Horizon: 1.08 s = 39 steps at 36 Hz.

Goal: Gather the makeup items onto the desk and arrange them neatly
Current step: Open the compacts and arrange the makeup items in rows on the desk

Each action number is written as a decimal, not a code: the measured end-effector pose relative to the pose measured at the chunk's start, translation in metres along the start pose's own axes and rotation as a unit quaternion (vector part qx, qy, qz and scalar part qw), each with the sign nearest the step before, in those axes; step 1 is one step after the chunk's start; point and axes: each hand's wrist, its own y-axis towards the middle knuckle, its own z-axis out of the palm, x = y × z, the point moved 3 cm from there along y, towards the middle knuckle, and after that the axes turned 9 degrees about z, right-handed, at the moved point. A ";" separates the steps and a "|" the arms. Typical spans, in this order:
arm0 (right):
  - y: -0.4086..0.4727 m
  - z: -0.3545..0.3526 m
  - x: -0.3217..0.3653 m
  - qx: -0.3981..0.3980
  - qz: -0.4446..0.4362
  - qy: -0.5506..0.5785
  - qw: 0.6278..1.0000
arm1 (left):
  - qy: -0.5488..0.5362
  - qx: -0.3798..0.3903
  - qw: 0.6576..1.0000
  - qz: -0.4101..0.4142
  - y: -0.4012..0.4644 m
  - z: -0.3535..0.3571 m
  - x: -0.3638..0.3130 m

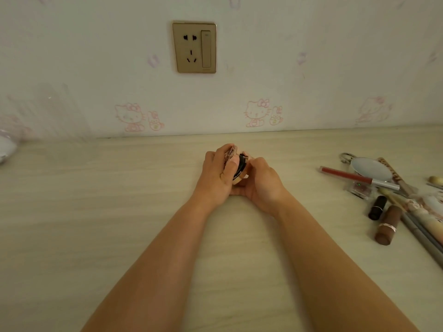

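Observation:
Both my hands meet over the middle of the pale wooden desk [119,212], holding a round rose-gold compact [240,167] with a black inner part. My left hand [215,174] grips its patterned lid side. My right hand [260,182] holds the base from the right and below. The compact looks partly open, tilted on edge. At the right lie a red lip gloss tube [354,177], a small round mirror [371,168] with a key ring, a black lipstick [377,207], a brown lipstick [388,227] and several pencils [422,226].
A wall with cartoon-cat wallpaper rises behind the desk, with a gold socket and switch plate [194,47] above my hands. A white object [6,148] sits at the far left edge. A small clear glitter pot [358,188] lies among the items at the right.

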 end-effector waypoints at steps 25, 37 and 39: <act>0.004 -0.014 0.001 -0.189 -0.148 -0.566 0.789 | -0.011 -0.085 0.996 -0.036 0.011 -0.018 0.009; 0.003 -0.009 0.002 -0.202 -0.190 -0.628 0.727 | -0.011 -0.110 0.992 -0.054 0.009 -0.018 0.008; 0.004 -0.008 0.002 -0.201 -0.188 -0.654 0.704 | -0.004 -0.111 0.993 -0.051 0.010 -0.019 0.008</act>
